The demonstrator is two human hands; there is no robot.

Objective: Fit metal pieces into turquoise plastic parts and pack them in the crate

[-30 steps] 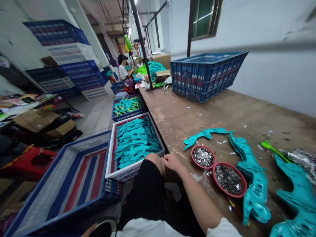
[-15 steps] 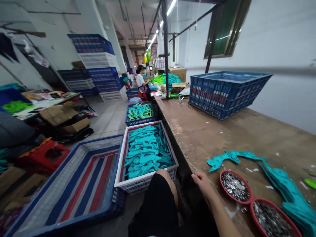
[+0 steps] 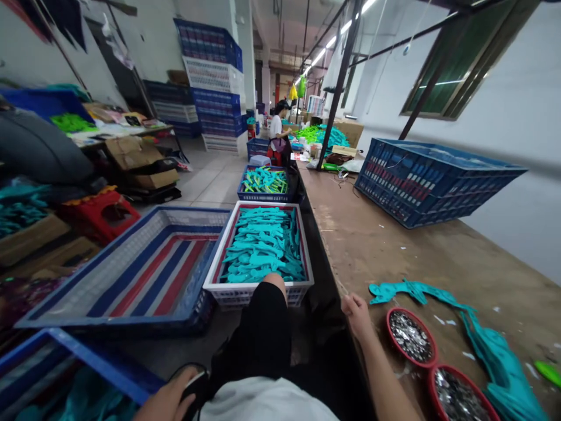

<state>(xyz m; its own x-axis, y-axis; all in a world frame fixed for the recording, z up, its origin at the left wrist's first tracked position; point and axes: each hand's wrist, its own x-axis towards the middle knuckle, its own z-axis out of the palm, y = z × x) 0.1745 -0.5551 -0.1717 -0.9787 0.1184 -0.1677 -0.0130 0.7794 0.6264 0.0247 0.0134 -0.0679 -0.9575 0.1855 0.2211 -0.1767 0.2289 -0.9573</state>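
Far left, the left hand (image 3: 173, 396) is by a blue plastic crate (image 3: 103, 363), fingers bent over a rounded black object (image 3: 198, 383) — can't tell if they're gripping it. Right hand (image 3: 357, 316) sits at the brown tabletop's (image 3: 333, 234) edge, fingers curled in, nothing visible in them. It's the nearer one to the long teal plastic strip (image 3: 486, 345) — near end just right and beyond, long axis curving rightward, then back toward the body.

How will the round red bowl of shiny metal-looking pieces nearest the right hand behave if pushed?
The red bowl is probably heavy for its size, filled with metal-looking pieces. It looks wide and low, so may slide before tipping.
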